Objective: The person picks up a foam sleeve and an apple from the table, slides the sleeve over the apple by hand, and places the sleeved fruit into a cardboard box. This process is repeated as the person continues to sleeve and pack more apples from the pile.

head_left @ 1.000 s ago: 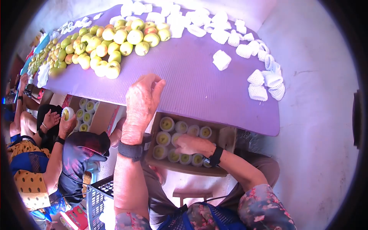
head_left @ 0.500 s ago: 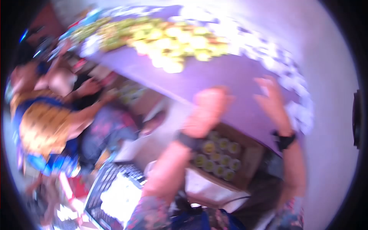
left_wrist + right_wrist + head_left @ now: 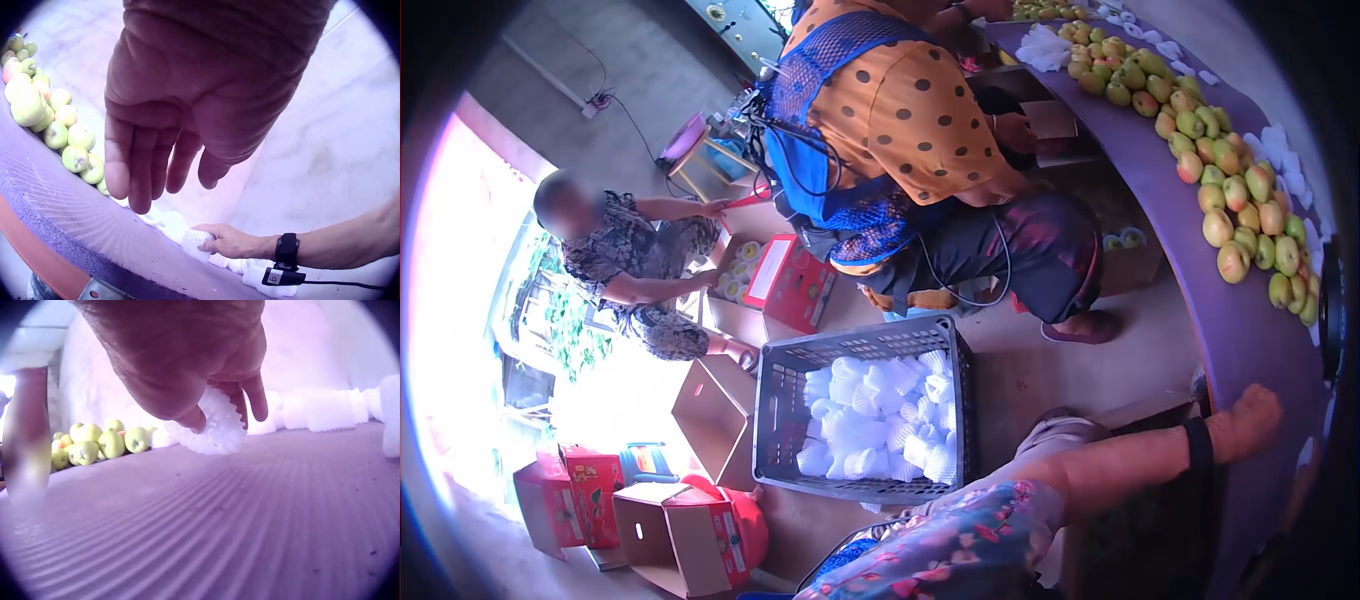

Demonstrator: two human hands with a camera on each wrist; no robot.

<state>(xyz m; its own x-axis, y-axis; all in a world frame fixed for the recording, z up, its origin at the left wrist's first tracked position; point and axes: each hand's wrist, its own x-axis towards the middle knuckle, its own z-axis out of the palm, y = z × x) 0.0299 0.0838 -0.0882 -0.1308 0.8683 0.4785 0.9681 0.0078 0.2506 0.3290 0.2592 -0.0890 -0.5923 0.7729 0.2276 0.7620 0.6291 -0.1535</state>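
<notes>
My left hand (image 3: 200, 87) hangs over the purple table (image 3: 119, 234) in the left wrist view, its fingers relaxed and slightly bent, holding nothing. The head view has the same hand (image 3: 1248, 422) at lower right, above the tabletop (image 3: 1190, 240). My right hand (image 3: 187, 356) pinches a white foam net (image 3: 215, 428) between thumb and fingers, just above the table. From the left wrist camera, the right hand (image 3: 231, 242) and that net (image 3: 195, 244) appear past the left fingertips. Green and reddish apples (image 3: 75, 158) lie along the table to the left.
More foam nets (image 3: 325, 409) stand beyond the right hand. On the floor, a black crate (image 3: 863, 488) holds white nets. A person in a dotted orange top (image 3: 910, 110) sits at the table; another (image 3: 640, 250) sits beside red boxes (image 3: 798, 290). An opened carton (image 3: 655, 530) lies lower left.
The head view has swung left, bringing the crate and seated people toward the middle. Both hands have moved from the carton side over the table; the right now grips a foam net.
</notes>
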